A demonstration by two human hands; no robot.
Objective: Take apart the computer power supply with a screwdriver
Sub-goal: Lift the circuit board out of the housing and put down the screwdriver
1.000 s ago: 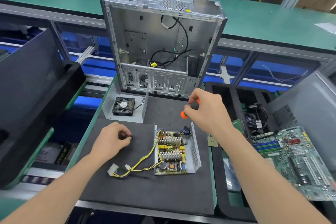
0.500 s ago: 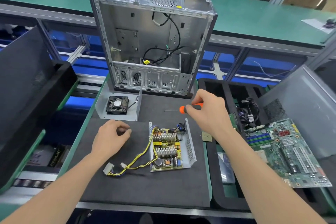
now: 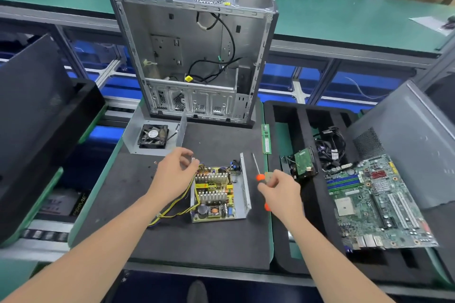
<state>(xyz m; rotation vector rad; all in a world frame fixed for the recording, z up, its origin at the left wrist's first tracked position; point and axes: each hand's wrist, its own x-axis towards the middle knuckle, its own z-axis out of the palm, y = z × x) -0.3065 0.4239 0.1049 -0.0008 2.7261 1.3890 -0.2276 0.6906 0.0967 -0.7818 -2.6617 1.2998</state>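
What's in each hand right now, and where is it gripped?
The right hand grips the screwdriver by its orange handle. The left hand pinches a small item between thumb and fingertips, beside the power supply; it is too small to identify.

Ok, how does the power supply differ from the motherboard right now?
The power supply is smaller and sits in an open metal shell; the motherboard is larger and bare. The power supply lies on the mat, trailing yellow wires, beside the screwdriver in the right hand; the motherboard rests on the tray to the right. Both are exposed boards outside the case.
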